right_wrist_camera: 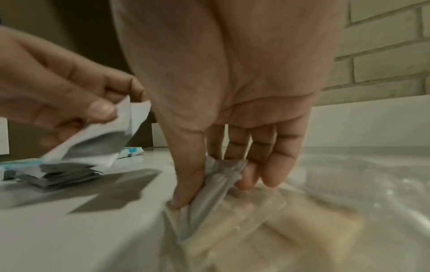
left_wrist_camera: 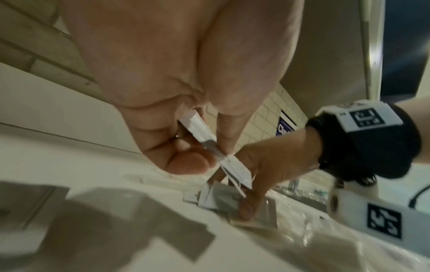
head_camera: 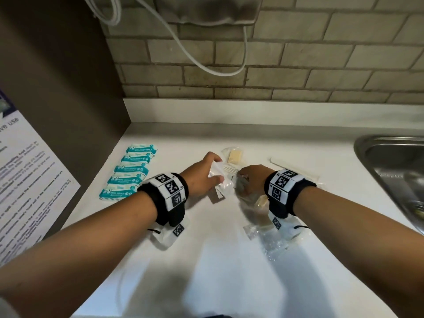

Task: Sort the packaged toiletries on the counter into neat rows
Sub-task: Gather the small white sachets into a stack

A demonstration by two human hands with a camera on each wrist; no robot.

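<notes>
Left hand (head_camera: pixel 202 174) pinching a flat white sachet (head_camera: pixel 216 173) between thumb and fingers, lifted just above the white counter (head_camera: pixel 206 260). Right hand (head_camera: pixel 251 180) gripping the gathered end of a clear plastic packet of pale soap bars (right_wrist_camera: pixel 232 211), thumb and fingers curled round the crumpled film, the packet resting on the counter. Left of the sachet, six teal-and-white wrapped packs (head_camera: pixel 130 172) in one neat row. Beyond the sachet, a single clear-wrapped soap bar (head_camera: pixel 235 155). Right of it, near the steel sink (head_camera: pixel 394 171), a long white packet (head_camera: pixel 293 167), contents unclear.
</notes>
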